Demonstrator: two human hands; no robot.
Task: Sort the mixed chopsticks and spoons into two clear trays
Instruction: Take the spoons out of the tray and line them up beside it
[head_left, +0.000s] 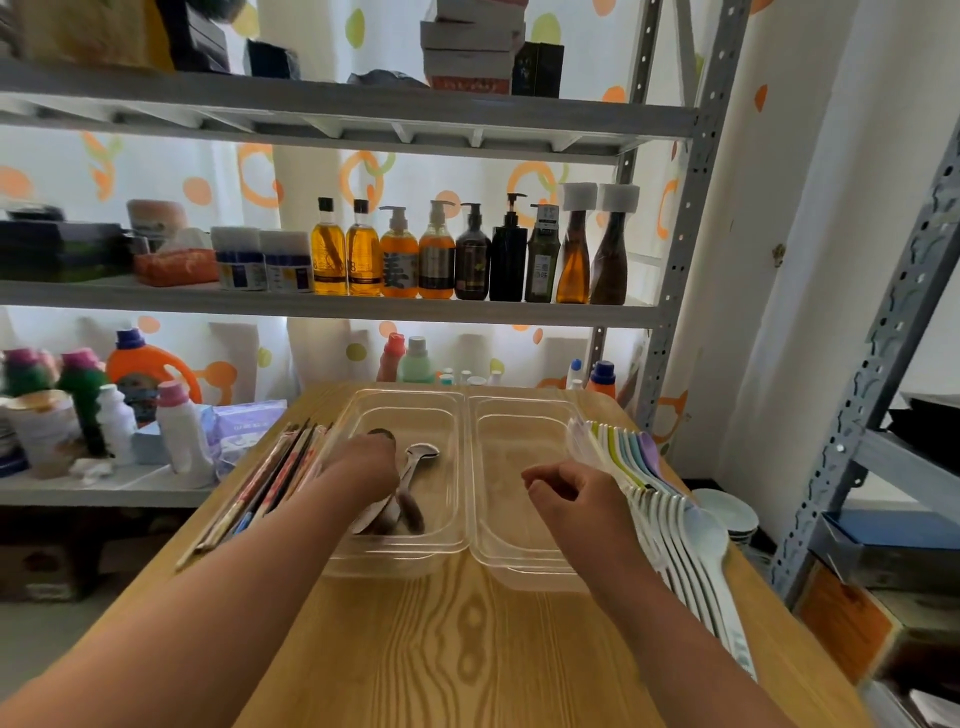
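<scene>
On the wooden table (457, 649), the right hand (569, 496) hovers over the right clear tray (519, 569), fingers curled in with nothing visible in them. The left hand (358, 467) reaches into the left clear tray (405, 564) onto the metal spoons (418, 460); I cannot tell its grip. Chopsticks (270, 478) lie left of the trays, pastel spoons (675, 525) right. Bottles (467, 254) line the far shelf.

I see what looks like a storeroom. Grey slotted-metal shelving (332, 304) holds rows of pump bottles (436, 260), a detergent jug (140, 369) and stacked boxes (470, 57), behind a pale wooden table (467, 649).
</scene>
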